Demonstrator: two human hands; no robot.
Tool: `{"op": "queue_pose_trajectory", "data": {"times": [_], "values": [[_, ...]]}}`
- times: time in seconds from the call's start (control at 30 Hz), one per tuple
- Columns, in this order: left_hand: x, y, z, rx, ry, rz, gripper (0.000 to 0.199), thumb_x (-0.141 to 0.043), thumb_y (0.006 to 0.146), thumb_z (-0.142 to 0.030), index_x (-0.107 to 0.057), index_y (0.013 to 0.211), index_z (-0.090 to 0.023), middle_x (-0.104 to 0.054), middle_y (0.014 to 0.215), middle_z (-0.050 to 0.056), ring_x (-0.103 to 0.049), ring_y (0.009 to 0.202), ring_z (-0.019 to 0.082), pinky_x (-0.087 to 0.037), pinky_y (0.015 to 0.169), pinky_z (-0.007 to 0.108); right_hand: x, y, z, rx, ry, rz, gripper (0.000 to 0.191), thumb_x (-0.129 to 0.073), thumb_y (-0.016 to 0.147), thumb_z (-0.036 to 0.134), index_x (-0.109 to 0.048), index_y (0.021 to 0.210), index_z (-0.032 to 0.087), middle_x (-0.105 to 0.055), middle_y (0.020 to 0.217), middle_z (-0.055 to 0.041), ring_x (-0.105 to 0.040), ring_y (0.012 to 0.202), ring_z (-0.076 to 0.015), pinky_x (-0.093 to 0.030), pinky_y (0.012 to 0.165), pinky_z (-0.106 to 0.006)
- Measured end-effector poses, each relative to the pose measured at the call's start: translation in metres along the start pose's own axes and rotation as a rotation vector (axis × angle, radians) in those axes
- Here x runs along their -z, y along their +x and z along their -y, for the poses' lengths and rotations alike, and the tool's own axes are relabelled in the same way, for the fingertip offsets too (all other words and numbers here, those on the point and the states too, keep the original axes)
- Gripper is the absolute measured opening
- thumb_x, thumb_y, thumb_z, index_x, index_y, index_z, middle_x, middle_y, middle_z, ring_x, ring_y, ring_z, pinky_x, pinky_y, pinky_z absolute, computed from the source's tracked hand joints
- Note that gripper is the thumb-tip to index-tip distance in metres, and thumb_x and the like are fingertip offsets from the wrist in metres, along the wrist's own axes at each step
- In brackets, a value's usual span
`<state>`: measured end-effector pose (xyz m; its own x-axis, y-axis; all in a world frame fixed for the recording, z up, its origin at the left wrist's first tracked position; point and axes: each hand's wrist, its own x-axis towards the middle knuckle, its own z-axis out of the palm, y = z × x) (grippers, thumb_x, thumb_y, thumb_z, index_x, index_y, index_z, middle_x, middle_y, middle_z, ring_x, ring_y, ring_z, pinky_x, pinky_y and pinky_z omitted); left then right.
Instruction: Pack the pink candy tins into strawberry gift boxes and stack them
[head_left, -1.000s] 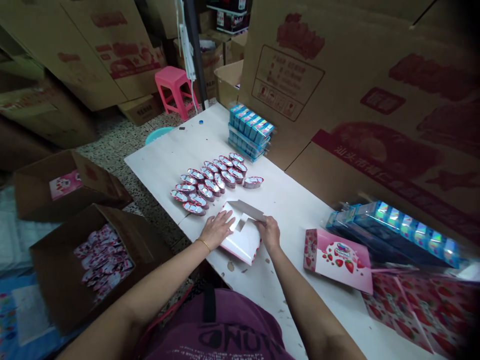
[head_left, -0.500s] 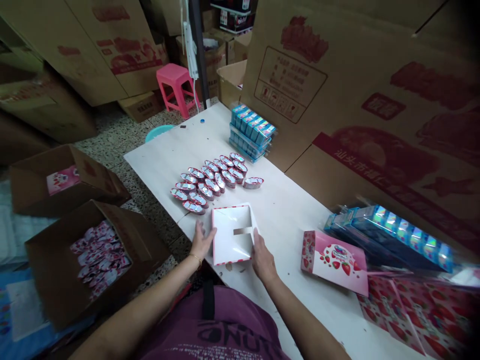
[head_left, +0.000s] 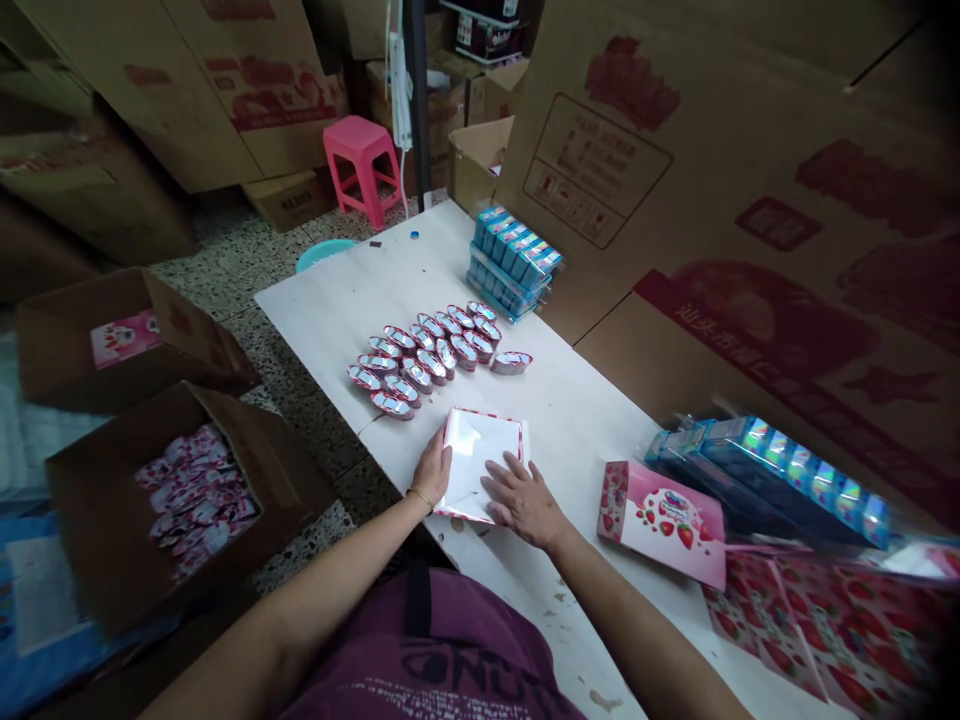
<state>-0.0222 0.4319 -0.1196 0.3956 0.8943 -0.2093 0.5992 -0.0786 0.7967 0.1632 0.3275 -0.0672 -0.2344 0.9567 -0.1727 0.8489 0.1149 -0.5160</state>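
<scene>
On the table (head_left: 337, 320), white card (head_left: 480, 450) — left hand (head_left: 433, 468), right hand (head_left: 523, 500), both open on it

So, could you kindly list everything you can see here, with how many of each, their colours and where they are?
folded card: one, white with red-edged rim, on the table under both hands
table: one, white, in front of the person
oval foil-lidded packs: about twenty, red and silver, in rows on the table
blue foil packs: one stack, blue, at the table's far end
strawberry box panel: one, pink, on the table, right of the card
open cartons: two, brown, on the floor at left, the nearer one full of pink-and-white wrapped sweets
plastic stool: one, pink, on the floor beyond the table
left hand: one, flat on the card, gold bangle at the wrist
right hand: one, flat on the card
</scene>
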Motion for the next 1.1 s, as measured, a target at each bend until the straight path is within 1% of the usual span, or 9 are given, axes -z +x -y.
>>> {"op": "queue_pose_trajectory", "data": {"times": [0.2,0.3,0.37,0.5,0.63,0.73,0.83,0.93,1.1], "values": [[0.001,0.005,0.003,0.068,-0.008,0.025,0.051,-0.027,0.087,-0.029,-0.023,0.135,-0.012,-0.035,0.138,0.013,-0.031,0.127,0.02,-0.027,0.105,0.041,-0.016,0.018,0.018,-0.043,0.004,-0.088,0.023,-0.046,0.082,0.028,-0.061,0.099,0.032,-0.057,0.115,-0.0009,-0.034,0.122,-0.0273,-0.012,0.099,-0.06],[0.002,0.006,0.0,0.14,-0.022,0.03,0.053,-0.027,0.087,-0.031,-0.02,0.136,-0.011,-0.034,0.138,0.014,-0.033,0.126,0.022,-0.03,0.103,0.042,-0.027,0.027,0.02,-0.065,0.05,-0.135,0.028,-0.042,0.084,0.029,-0.056,0.108,0.032,-0.055,0.119,-0.001,-0.032,0.125,-0.0244,-0.008,0.102,-0.058],[0.004,0.003,-0.005,0.194,-0.037,0.078,0.054,-0.027,0.088,-0.034,-0.02,0.137,-0.011,-0.034,0.138,0.014,-0.036,0.125,0.023,-0.032,0.102,0.042,-0.032,0.032,0.015,-0.247,0.123,-0.277,0.043,-0.041,0.083,0.029,-0.041,0.126,0.026,-0.047,0.127,-0.007,-0.031,0.125,-0.024,-0.018,0.102,-0.053],[0.02,-0.019,-0.023,0.185,-0.123,0.187,0.056,-0.025,0.088,-0.04,-0.022,0.136,-0.013,-0.033,0.139,0.011,-0.033,0.126,0.021,-0.031,0.104,0.037,-0.014,0.033,0.016,-0.696,0.478,-0.522,0.081,-0.054,0.073,0.033,-0.01,0.139,0.02,-0.052,0.119,-0.0122,-0.053,0.103,-0.0256,-0.045,0.082,-0.043],[0.066,-0.059,-0.034,0.065,-0.317,0.086,0.057,-0.027,0.087,-0.048,-0.021,0.136,-0.02,-0.035,0.139,0.009,-0.036,0.125,0.021,-0.038,0.099,0.039,0.023,0.007,0.041,-0.439,0.527,-0.597,0.081,-0.051,0.077,0.032,-0.001,0.14,0.024,-0.054,0.117,-0.0076,-0.059,0.091,-0.0204,-0.049,0.078,-0.036],[0.107,-0.087,-0.029,-0.043,-0.4,-0.088,0.075,-0.034,0.076,-0.064,-0.012,0.137,-0.025,-0.024,0.143,0.012,-0.033,0.126,0.026,-0.039,0.096,0.046,0.02,-0.016,0.047,-0.033,0.349,-0.357,0.056,-0.043,0.083,0.024,-0.025,0.136,0.03,-0.057,0.114,-0.0047,-0.056,0.098,-0.0201,-0.046,0.085,-0.038],[0.127,-0.099,-0.022,-0.122,-0.245,-0.168,0.104,-0.055,0.061,-0.067,0.003,0.137,-0.028,-0.007,0.146,0.013,-0.018,0.131,0.031,-0.031,0.099,0.052,-0.008,-0.026,0.033,0.24,0.184,-0.106,0.046,-0.034,0.085,0.016,-0.04,0.127,0.032,-0.055,0.119,-0.002,-0.049,0.111,-0.0188,-0.038,0.096,-0.041],[0.122,-0.093,-0.023,-0.166,-0.013,-0.128,0.121,-0.071,0.054,-0.054,0.012,0.137,-0.025,0.0,0.146,0.016,-0.01,0.133,0.032,-0.024,0.103,0.053,-0.03,-0.025,0.015,0.261,0.098,-0.025,0.041,-0.035,0.084,0.017,-0.047,0.122,0.026,-0.055,0.118,-0.0051,-0.048,0.11,-0.0196,-0.039,0.095,-0.041],[0.102,-0.071,-0.042,-0.269,0.159,-0.046,0.117,-0.07,0.059,-0.049,0.013,0.137,-0.022,-0.007,0.146,0.016,-0.012,0.133,0.031,-0.019,0.106,0.049,-0.035,0.007,0.013,0.066,0.129,-0.125,0.033,-0.037,0.084,0.023,-0.056,0.111,0.021,-0.059,0.11,-0.0086,-0.05,0.105,-0.0206,-0.041,0.091,-0.038]]}}
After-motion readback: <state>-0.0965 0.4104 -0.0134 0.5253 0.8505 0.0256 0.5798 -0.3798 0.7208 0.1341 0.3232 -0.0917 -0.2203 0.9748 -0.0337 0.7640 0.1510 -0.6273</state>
